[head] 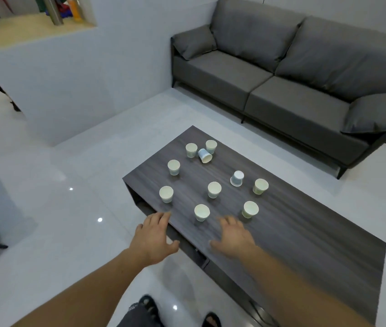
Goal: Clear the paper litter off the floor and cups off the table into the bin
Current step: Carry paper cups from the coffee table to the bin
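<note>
Several pale paper cups stand on the dark wooden coffee table [305, 237]. The nearest cup [202, 212] sits between my two hands. Another upright cup [166, 194] is at the table's left edge, and one [250, 209] is just beyond my right hand. One cup [205, 156] lies on its side at the far end, and one [237, 178] stands upside down. My left hand [155, 237] hovers over the table's near left edge with fingers spread, holding nothing. My right hand [233, 237] stretches flat above the tabletop, also holding nothing. No bin or floor litter is in view.
A grey two-seat sofa [293, 74] stands behind the table. A white half wall [74, 74] rises at the left. The floor [69, 208] is glossy white tile. My feet in dark sandals [149, 308] are at the bottom.
</note>
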`<action>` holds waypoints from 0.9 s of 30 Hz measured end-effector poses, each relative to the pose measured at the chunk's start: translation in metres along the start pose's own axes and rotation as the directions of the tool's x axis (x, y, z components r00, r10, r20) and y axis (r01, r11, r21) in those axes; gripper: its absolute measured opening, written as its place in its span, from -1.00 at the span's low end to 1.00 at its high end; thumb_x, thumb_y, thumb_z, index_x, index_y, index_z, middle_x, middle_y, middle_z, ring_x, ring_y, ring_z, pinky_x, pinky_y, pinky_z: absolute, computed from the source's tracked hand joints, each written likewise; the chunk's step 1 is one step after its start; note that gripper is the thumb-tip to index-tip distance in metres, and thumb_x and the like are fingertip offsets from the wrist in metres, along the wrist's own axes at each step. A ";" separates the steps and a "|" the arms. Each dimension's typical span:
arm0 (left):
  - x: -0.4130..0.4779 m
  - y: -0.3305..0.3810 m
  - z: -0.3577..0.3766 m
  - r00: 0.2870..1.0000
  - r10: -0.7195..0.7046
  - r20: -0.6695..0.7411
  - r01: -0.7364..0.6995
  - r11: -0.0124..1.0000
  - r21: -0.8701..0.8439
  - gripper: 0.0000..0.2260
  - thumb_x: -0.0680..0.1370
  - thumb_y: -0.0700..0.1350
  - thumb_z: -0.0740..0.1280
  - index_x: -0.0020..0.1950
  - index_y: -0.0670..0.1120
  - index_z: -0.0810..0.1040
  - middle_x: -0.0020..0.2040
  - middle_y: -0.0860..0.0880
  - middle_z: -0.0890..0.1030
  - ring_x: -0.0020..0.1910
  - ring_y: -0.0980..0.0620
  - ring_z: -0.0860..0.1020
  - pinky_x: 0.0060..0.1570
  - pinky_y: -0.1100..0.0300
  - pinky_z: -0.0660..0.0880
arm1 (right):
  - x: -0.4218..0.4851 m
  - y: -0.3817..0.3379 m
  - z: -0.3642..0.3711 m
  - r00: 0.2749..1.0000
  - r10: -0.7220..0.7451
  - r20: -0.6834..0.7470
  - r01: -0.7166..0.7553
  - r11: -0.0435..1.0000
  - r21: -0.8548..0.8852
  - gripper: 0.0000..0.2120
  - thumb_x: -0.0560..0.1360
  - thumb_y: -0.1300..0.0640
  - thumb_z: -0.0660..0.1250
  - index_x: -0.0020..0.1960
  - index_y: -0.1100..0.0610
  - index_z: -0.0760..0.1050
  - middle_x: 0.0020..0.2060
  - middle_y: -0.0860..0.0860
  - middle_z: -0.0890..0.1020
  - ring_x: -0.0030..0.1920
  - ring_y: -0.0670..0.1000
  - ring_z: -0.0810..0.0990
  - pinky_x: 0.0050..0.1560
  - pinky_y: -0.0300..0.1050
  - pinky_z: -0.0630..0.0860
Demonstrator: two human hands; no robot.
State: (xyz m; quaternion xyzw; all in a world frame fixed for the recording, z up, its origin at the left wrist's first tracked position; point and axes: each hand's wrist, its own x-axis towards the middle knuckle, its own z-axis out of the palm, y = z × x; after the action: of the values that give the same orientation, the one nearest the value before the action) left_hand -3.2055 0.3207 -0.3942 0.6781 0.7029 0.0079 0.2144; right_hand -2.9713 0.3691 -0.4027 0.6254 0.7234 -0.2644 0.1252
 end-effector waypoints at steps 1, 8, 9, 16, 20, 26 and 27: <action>0.014 -0.007 0.000 1.000 0.001 0.012 -0.001 1.000 -0.008 -0.22 0.44 0.30 0.26 0.54 0.01 0.07 0.51 0.00 0.18 0.48 -0.03 0.15 0.42 -0.02 0.22 | 0.014 -0.006 0.001 1.000 0.006 0.007 -0.006 1.000 0.004 -0.24 0.46 -0.22 0.31 0.54 0.00 0.10 0.45 0.02 0.25 0.42 0.11 0.24 0.35 0.05 0.31; 0.115 -0.072 0.005 0.983 0.102 0.156 -0.099 0.995 -0.028 -0.23 0.42 0.29 0.23 0.54 0.03 0.07 0.51 -0.01 0.19 0.48 -0.06 0.15 0.42 -0.03 0.20 | 0.109 -0.043 0.012 0.990 0.135 0.039 -0.137 0.989 0.057 -0.24 0.47 -0.22 0.32 0.54 -0.03 0.09 0.43 0.02 0.24 0.40 0.13 0.27 0.31 0.05 0.37; 0.129 -0.080 0.007 0.978 0.113 0.176 -0.111 0.994 -0.024 -0.23 0.42 0.29 0.22 0.54 0.02 0.07 0.51 -0.01 0.19 0.48 -0.05 0.15 0.42 -0.02 0.20 | 0.123 -0.047 0.016 0.986 0.162 0.044 -0.165 0.984 0.069 -0.24 0.46 -0.22 0.32 0.54 -0.03 0.08 0.44 0.01 0.23 0.40 0.13 0.25 0.29 0.05 0.38; 0.201 -0.116 0.051 0.944 0.170 0.281 -0.152 0.985 -0.083 -0.23 0.44 0.23 0.27 0.55 -0.01 0.06 0.51 0.00 0.20 0.46 -0.03 0.16 0.41 0.04 0.22 | 0.212 -0.042 0.061 0.949 0.296 0.108 -0.306 0.948 0.089 -0.18 0.43 -0.18 0.37 0.54 -0.07 0.02 0.47 0.00 0.13 0.40 0.17 0.21 0.25 0.07 0.44; 0.224 -0.129 0.088 0.940 0.181 0.290 -0.137 0.977 -0.164 -0.25 0.44 0.19 0.31 0.54 0.00 0.09 0.48 0.03 0.24 0.43 0.01 0.20 0.36 0.14 0.22 | 0.260 -0.025 0.095 0.943 0.313 0.113 -0.321 0.945 0.061 -0.13 0.42 -0.14 0.42 0.55 -0.10 -0.02 0.51 0.01 0.07 0.39 0.22 0.24 0.22 0.09 0.45; 0.246 -0.142 0.131 0.915 0.197 0.353 -0.111 0.962 -0.251 -0.24 0.44 0.13 0.34 0.55 0.00 0.07 0.48 0.02 0.24 0.43 0.03 0.21 0.38 0.17 0.22 | 0.299 -0.009 0.129 0.943 0.287 0.167 -0.296 0.955 0.031 -0.29 0.46 -0.04 0.41 0.50 -0.02 0.14 0.43 0.06 0.23 0.33 0.19 0.36 0.14 0.05 0.48; 0.249 -0.142 0.134 0.914 0.191 0.358 -0.096 0.959 -0.267 -0.23 0.44 0.13 0.35 0.55 0.00 0.06 0.49 0.02 0.24 0.43 0.02 0.21 0.39 0.15 0.23 | 0.301 -0.012 0.129 0.946 0.279 0.164 -0.292 0.955 0.060 -0.35 0.47 -0.02 0.40 0.47 0.02 0.19 0.39 0.07 0.29 0.30 0.18 0.39 0.12 0.02 0.47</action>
State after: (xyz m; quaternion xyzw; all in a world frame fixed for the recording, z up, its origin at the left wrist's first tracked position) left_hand -3.2962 0.5104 -0.6309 0.6852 0.5898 -0.0215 0.4268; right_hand -3.0585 0.5509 -0.6608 0.7059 0.6018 -0.3209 0.1913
